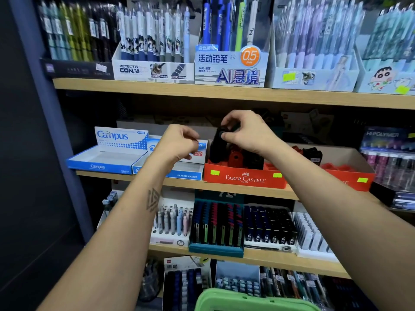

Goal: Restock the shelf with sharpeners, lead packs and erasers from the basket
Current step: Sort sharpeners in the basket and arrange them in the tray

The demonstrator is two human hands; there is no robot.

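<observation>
sharpener step. right hand pinches a black sharpener over the red tray on the middle shelf. left hand curled by the eraser box; grip contents unclear. next: lower it into a free slot. basket below.

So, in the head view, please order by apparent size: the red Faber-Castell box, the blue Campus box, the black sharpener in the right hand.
1. Red Faber-Castell box and blue Campus box: look alike, so unranked.
2. Black sharpener, pinched by the right hand.
</observation>
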